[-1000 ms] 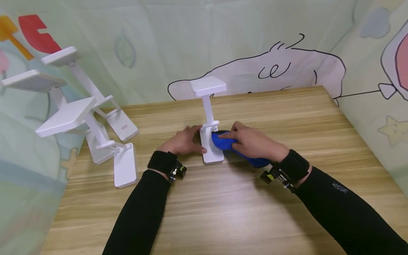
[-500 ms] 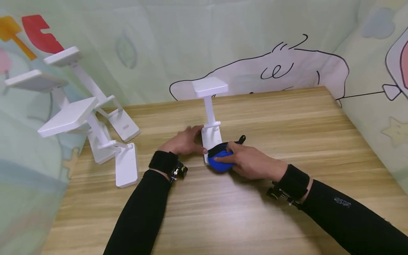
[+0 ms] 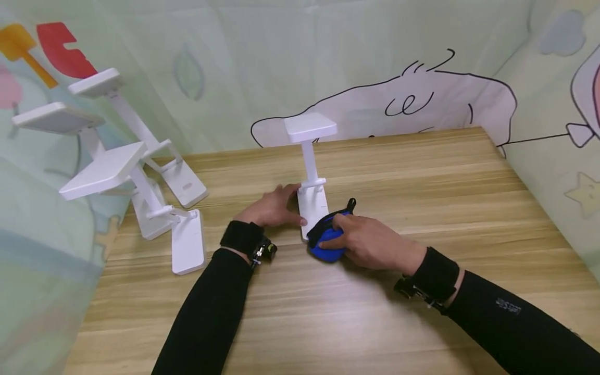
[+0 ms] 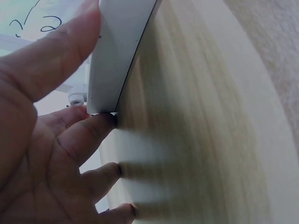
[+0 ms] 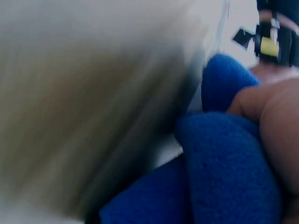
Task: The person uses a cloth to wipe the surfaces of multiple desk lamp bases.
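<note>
A white folding desk lamp (image 3: 310, 125) stands upright on the wooden table. My left hand (image 3: 271, 207) holds its base (image 4: 117, 51) steady from the left, thumb near the front and index finger at the back end. My right hand (image 3: 370, 239) grips a folded blue cloth (image 3: 328, 247) with black edging and a small black loop. The cloth overlaps the front right corner of the base, its lower part by the table. In the right wrist view the bunched blue fabric (image 5: 224, 163) bulges out beside my fingers, and the base is mostly hidden.
Three similar white lamps stand close together at the left: a front one (image 3: 105, 169), a middle one (image 3: 58, 117) and a back one (image 3: 96, 83). A printed fabric backdrop (image 3: 225, 62) rises behind the wooden table (image 3: 422, 187) and along its sides.
The right hand has drawn the blue cloth from beside the lamp's hinge toward the front of the base, and the black edge and loop have come into sight. The left hand keeps its place.
</note>
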`<state>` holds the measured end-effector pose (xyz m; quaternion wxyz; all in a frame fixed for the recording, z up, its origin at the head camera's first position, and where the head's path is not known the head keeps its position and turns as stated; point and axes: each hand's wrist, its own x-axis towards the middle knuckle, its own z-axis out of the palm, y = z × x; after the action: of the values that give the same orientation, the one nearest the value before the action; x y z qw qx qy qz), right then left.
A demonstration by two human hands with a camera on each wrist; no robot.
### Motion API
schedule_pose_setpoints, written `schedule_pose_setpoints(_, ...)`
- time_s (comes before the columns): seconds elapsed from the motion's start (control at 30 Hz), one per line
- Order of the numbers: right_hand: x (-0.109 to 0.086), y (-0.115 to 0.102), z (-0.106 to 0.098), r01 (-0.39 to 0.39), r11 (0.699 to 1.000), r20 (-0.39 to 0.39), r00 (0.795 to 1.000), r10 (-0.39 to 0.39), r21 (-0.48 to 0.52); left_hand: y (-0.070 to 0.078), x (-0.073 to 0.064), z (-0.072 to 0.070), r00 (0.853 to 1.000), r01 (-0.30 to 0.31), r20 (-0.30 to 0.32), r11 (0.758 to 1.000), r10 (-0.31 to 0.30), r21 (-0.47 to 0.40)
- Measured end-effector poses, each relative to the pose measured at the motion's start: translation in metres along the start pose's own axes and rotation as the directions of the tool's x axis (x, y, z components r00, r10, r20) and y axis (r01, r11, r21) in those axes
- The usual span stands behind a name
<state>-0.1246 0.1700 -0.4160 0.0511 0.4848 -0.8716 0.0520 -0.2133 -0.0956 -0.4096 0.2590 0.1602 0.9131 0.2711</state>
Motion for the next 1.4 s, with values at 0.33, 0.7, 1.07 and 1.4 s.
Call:
schedule_pose_setpoints(0.33, 0.000, 0.058, -0.013, -0.451, 0.879, 0.093, 0.893, 0.441, 0.154, 0.001, 0.001, 0.001, 1.000, 0.004, -0.004, 0.999, -0.004, -0.032)
schedule_pose_setpoints(0.7, 0.068, 0.061, 0.003, -0.697, 0.690, 0.238, 0.716, 0.657, 0.193, -0.002, 0.003, 0.003, 1.000, -0.009, -0.004, 0.999, 0.009, -0.052)
schedule_pose_setpoints(1.07, 0.047, 0.033, -0.012, -0.555, 0.819, 0.330, 0.808, 0.488, 0.149, -0.001, 0.001, 0.003, 1.000, -0.003, -0.013, 0.999, 0.003, -0.032)
schedule_pose_setpoints(1.4, 0.012, 0.001, -0.041, -0.388, 0.885, 0.446, 0.860, 0.248, 0.257, -0.002, 0.002, 0.004, 1.000, -0.019, -0.019, 1.000, 0.019, -0.016)
